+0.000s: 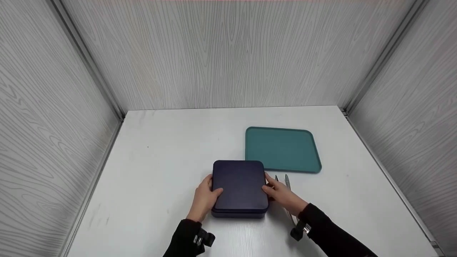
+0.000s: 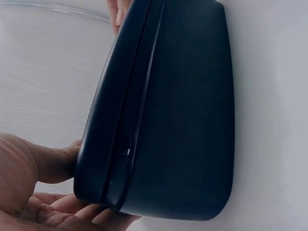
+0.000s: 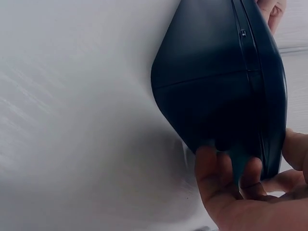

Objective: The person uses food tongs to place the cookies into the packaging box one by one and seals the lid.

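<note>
A dark navy rectangular box with a closed, round-cornered lid sits between both hands at the middle of the table. My left hand holds its left side, thumb over the lid's edge; in the left wrist view the fingers curl against the side. Opposite it, my right hand grips the right side, with its thumb on the lid and curled fingers against the wall. A seam between lid and body shows in both wrist views. Whether the box touches the table is hard to tell.
Behind the box, to the right, lies a flat teal tray. A slim metal utensil with two prongs, like tongs, lies partly hidden under my right hand. Grey wood-grain panels enclose the white table at the back and sides.
</note>
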A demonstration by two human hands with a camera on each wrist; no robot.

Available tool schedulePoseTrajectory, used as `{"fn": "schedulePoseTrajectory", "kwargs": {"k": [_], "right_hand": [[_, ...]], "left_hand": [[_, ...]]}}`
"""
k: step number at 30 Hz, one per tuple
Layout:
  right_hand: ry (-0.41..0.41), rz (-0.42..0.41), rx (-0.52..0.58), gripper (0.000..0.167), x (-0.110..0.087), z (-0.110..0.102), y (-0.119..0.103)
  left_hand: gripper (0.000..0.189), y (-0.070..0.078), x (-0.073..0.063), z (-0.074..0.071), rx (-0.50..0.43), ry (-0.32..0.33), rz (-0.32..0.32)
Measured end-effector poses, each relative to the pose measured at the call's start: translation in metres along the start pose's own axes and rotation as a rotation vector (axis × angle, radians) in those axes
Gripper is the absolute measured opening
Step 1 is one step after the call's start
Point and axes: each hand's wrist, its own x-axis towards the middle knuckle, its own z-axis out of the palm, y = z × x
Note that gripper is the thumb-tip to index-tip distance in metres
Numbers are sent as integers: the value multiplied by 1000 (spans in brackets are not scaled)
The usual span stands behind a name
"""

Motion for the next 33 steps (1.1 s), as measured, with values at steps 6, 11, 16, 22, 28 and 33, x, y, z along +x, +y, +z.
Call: {"fn": "schedulePoseTrajectory", "kwargs": {"k": [6, 11, 16, 22, 28, 33], "right_hand": [[14, 18, 0, 71, -1, -1, 1], [36, 15, -21, 72, -3, 1, 3], [58, -4, -55, 71, -5, 4, 4], [45, -23, -78, 70, -6, 5, 2], [64, -10, -129, 70, -5, 8, 2], [87, 18, -163, 74, -4, 9, 1]], "left_hand": [[72, 1, 1, 0, -72, -12, -38], [69, 1, 1, 1, -131, 18, -48], [66, 0, -1, 2, -118, 35, -30], [66, -2, -3, -1, -107, 22, -15], [65, -7, -4, -5, -181, 16, -32], [63, -12, -4, -5, -235, 16, -49]]}}
